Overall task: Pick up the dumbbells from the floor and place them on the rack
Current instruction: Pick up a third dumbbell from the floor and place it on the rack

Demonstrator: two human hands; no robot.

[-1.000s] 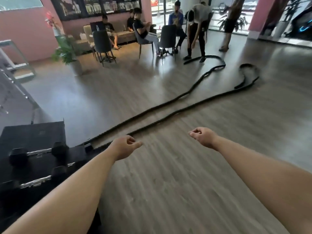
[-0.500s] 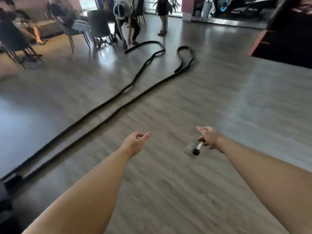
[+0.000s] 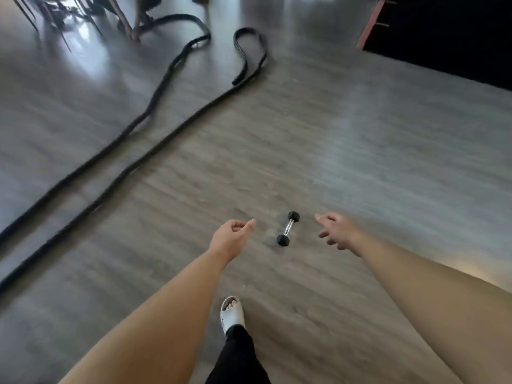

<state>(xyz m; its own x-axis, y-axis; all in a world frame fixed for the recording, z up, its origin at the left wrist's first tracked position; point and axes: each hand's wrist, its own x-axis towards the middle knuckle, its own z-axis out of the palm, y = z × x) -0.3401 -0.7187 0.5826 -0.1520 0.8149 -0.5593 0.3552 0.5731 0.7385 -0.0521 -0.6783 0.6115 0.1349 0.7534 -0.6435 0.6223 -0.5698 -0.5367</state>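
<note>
A small dumbbell [image 3: 288, 228] with black hex heads and a chrome handle lies on the grey wood floor, between my two outstretched hands. My left hand [image 3: 231, 238] hovers to its left, fingers loosely curled with the thumb out, holding nothing. My right hand [image 3: 336, 231] hovers to its right, fingers apart and empty. Neither hand touches the dumbbell. The rack is out of view.
Two long black battle ropes [image 3: 155, 106] run across the floor from lower left to upper middle. My foot in a white slide sandal [image 3: 232, 314] steps forward below the dumbbell. Chair legs and a person's legs [image 3: 124, 20] stand at the top left. A dark mat area [image 3: 443, 31] fills the top right.
The view swung right and down, away from the rack with its dumbbells. The dumbbell on the floor came into full view between my hands, and my right hand's fingers spread.
</note>
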